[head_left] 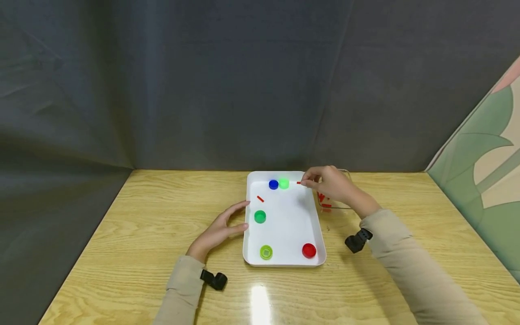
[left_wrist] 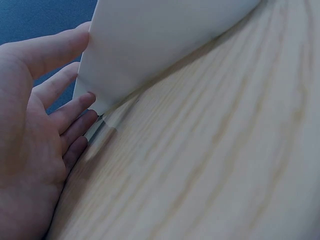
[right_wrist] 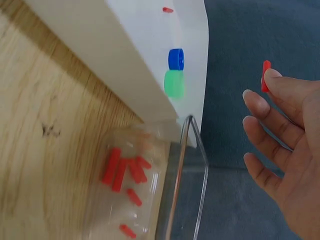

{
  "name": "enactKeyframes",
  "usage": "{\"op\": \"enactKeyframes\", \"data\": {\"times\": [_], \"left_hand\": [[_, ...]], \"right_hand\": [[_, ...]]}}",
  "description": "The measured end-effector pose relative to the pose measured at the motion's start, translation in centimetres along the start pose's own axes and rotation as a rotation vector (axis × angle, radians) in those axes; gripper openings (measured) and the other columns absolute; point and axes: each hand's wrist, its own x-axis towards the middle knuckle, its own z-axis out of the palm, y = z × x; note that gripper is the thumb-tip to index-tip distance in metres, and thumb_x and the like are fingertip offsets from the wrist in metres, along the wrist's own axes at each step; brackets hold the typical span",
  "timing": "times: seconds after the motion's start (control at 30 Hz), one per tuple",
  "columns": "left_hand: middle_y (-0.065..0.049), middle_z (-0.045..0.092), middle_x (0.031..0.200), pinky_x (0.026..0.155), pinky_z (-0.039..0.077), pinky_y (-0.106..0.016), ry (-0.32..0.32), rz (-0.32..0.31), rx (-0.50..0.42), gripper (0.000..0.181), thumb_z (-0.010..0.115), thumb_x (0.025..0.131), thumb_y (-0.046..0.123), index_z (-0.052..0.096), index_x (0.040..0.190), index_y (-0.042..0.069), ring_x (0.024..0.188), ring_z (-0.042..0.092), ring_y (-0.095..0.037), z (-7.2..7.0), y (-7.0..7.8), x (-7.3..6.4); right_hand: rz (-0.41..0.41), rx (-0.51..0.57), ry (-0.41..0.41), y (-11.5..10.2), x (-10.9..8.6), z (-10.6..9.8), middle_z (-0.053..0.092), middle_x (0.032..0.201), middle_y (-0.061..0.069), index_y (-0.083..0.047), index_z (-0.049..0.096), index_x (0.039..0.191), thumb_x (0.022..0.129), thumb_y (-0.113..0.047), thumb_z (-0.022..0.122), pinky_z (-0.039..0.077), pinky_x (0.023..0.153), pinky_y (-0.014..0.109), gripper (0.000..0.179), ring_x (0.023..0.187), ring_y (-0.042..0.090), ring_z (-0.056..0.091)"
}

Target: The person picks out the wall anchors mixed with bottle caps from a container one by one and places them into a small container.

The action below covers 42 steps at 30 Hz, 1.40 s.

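Observation:
My right hand (head_left: 331, 183) pinches a small red stick (right_wrist: 265, 77) between thumb and fingertips, above the far right corner of a white tray (head_left: 286, 225). The remaining fingers are loosely bent. A second red stick (head_left: 260, 198) lies in the tray near its left side. Beside the tray's left wall rests my left hand (head_left: 217, 231), fingers spread and fingertips at the rim. In the tray stand a blue cap (head_left: 273, 184) and a light green cap (head_left: 284, 183) side by side, a green cap (head_left: 260, 216), a yellow-green cap (head_left: 266, 252) and a red cap (head_left: 309, 250).
A clear plastic box (right_wrist: 172, 200) with several red sticks (right_wrist: 120, 172) stands against the tray's right side, partly under my right hand. Everything sits on a wooden table (head_left: 162, 203). A dark cloth (head_left: 227, 90) hangs behind the far edge.

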Motion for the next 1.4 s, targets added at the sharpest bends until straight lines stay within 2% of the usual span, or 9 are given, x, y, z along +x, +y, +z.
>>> {"op": "enactKeyframes", "data": {"times": [0.17,0.4,0.63,1.03,1.4], "left_hand": [[-0.001,0.034,0.156,0.118,0.015,-0.051,0.004,-0.003,0.003,0.064,0.071,0.094,0.021,0.043,0.151,0.025,0.147,0.021,-0.022,0.1,0.0,0.0],[0.000,0.035,0.156,0.118,0.016,-0.050,0.008,-0.005,-0.002,0.063,0.071,0.094,0.020,0.044,0.150,0.025,0.146,0.022,-0.021,0.1,0.1,0.0],[-0.002,0.033,0.157,0.118,0.015,-0.051,0.006,-0.009,-0.008,0.064,0.071,0.093,0.019,0.043,0.151,0.024,0.147,0.021,-0.023,0.2,0.1,0.1],[0.001,0.033,0.157,0.119,0.014,-0.050,0.001,-0.017,-0.012,0.063,0.070,0.094,0.022,0.043,0.150,0.027,0.147,0.020,-0.020,0.1,0.0,0.0],[0.002,0.033,0.157,0.118,0.015,-0.050,0.007,-0.025,-0.011,0.062,0.070,0.094,0.022,0.043,0.150,0.028,0.147,0.020,-0.020,0.1,0.1,0.0]], "right_hand": [[0.016,-0.003,0.013,0.6,-0.8,-0.7,0.070,0.086,0.003,-0.011,0.074,0.095,0.094,-0.016,0.071,0.044,0.054,0.028,0.006,0.074,0.020,0.054],[0.001,-0.022,0.040,1.6,-1.8,-1.4,0.069,0.086,0.004,-0.007,0.074,0.097,0.094,-0.014,0.069,0.046,0.058,0.030,0.009,0.078,0.020,0.055],[0.001,-0.023,0.056,2.9,-2.6,-1.9,0.068,0.083,0.003,-0.004,0.074,0.097,0.092,-0.012,0.071,0.049,0.057,0.029,0.009,0.075,0.020,0.057],[-0.022,-0.049,0.073,4.8,-3.8,-2.0,0.069,0.084,0.003,-0.006,0.073,0.095,0.093,-0.010,0.070,0.050,0.070,0.034,0.005,0.075,0.019,0.061],[0.012,-0.056,0.049,6.4,-4.7,-1.6,0.069,0.086,0.006,-0.008,0.072,0.096,0.095,-0.011,0.068,0.048,0.069,0.033,0.005,0.075,0.016,0.058]]}}
